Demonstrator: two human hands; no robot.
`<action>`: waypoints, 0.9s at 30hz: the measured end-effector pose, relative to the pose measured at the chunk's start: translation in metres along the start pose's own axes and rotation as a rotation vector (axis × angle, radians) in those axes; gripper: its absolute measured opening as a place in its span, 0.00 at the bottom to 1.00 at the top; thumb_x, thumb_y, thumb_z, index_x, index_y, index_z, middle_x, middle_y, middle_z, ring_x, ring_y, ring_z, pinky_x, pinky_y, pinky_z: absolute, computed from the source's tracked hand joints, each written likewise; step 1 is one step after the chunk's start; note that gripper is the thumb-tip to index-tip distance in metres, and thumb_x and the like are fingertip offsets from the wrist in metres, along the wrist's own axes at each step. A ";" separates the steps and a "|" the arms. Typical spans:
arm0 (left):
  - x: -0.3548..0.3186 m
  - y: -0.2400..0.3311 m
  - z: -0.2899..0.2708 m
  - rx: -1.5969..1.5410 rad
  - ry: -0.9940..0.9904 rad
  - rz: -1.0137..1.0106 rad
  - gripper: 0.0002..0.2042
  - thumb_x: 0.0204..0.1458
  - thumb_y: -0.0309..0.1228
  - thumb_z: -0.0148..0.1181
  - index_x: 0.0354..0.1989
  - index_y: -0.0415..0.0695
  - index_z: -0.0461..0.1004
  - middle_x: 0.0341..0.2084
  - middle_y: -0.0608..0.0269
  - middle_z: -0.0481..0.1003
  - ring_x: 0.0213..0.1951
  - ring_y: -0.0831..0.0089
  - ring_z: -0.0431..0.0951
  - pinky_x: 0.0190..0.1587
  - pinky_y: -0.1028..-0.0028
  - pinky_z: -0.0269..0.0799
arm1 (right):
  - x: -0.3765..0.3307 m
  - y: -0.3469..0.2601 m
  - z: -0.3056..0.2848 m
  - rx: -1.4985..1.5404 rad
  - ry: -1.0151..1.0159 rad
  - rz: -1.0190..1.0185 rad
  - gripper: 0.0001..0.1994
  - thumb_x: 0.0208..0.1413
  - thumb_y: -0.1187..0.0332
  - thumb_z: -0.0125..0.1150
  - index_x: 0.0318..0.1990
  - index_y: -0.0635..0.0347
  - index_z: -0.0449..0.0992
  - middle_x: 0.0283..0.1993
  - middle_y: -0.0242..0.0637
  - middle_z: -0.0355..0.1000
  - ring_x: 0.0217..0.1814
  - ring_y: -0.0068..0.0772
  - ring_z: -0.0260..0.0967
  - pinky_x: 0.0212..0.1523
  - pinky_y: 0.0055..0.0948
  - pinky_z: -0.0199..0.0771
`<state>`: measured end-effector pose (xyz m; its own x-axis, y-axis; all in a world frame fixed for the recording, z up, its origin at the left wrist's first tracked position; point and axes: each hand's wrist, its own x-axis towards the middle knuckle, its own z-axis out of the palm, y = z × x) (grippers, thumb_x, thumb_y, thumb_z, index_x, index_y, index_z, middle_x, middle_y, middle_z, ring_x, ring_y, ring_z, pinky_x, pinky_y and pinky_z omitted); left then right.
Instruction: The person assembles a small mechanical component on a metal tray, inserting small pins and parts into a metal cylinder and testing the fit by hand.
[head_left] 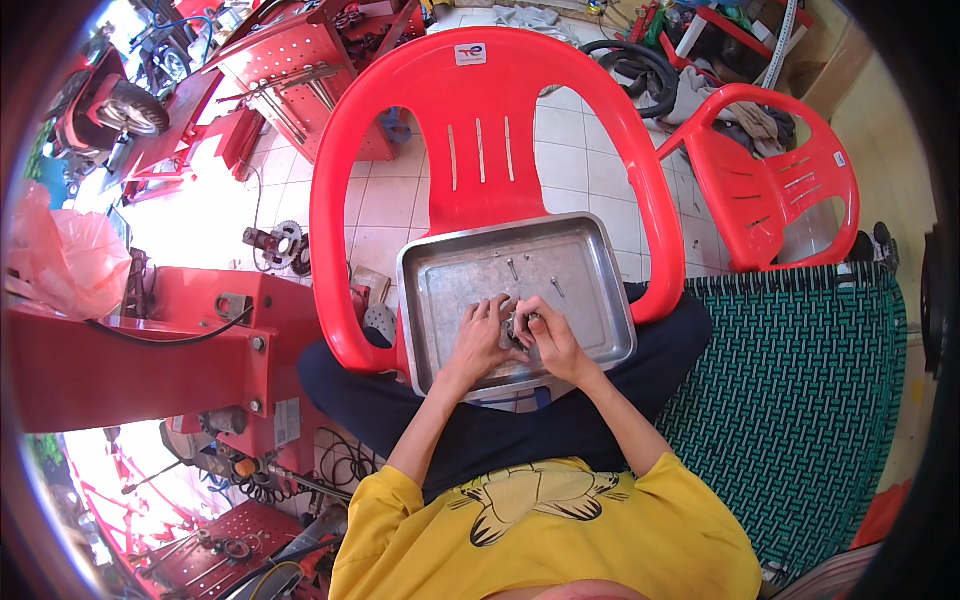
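Observation:
A shallow metal tray (440,262) rests on the seat of a red plastic chair (480,200) in front of me. Inside it, both my hands close around a small dark metal part (510,328), mostly hidden by the fingers. My left hand (482,338) holds it from the left, fingers bent over its far side. From the right, my right hand (550,340) grips it with curled fingers. Beyond the hands, a bolt (513,268) and a second bolt (558,288) lie loose on the tray floor, with tiny bits near the far side.
To my left stands a red steel machine frame (200,350). A green woven seat (790,390) is close on my right, with a smaller red chair (760,190) behind it. A sprocket-like part (288,245) lies on the tiled floor; a black tire (640,75) sits farther back.

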<state>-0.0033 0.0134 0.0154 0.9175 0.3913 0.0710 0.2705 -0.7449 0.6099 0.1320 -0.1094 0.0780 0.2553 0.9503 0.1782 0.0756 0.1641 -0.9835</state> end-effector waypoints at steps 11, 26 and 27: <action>0.006 -0.012 0.011 0.016 0.051 0.018 0.54 0.29 0.56 0.79 0.68 0.37 0.68 0.62 0.52 0.68 0.61 0.54 0.69 0.65 0.56 0.61 | 0.005 0.019 0.000 -0.050 0.096 -0.100 0.08 0.74 0.66 0.45 0.46 0.60 0.68 0.24 0.34 0.63 0.23 0.26 0.63 0.27 0.29 0.63; -0.002 -0.013 0.011 -0.141 0.055 0.107 0.55 0.30 0.50 0.81 0.71 0.40 0.65 0.64 0.52 0.66 0.61 0.51 0.67 0.64 0.55 0.63 | -0.019 -0.025 -0.015 -0.332 -0.043 -0.044 0.13 0.64 0.88 0.48 0.52 0.63 0.69 0.41 0.43 0.77 0.43 0.37 0.79 0.45 0.32 0.79; 0.000 -0.008 0.009 -0.173 0.063 0.112 0.55 0.29 0.50 0.81 0.71 0.40 0.65 0.65 0.51 0.65 0.62 0.51 0.67 0.64 0.55 0.63 | -0.020 -0.026 -0.021 -0.353 -0.035 -0.063 0.12 0.64 0.87 0.49 0.51 0.63 0.70 0.43 0.43 0.78 0.44 0.37 0.80 0.46 0.31 0.79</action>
<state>-0.0030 0.0148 0.0031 0.9177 0.3482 0.1915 0.1090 -0.6839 0.7213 0.1453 -0.1377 0.1005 0.2073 0.9506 0.2312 0.4201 0.1270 -0.8986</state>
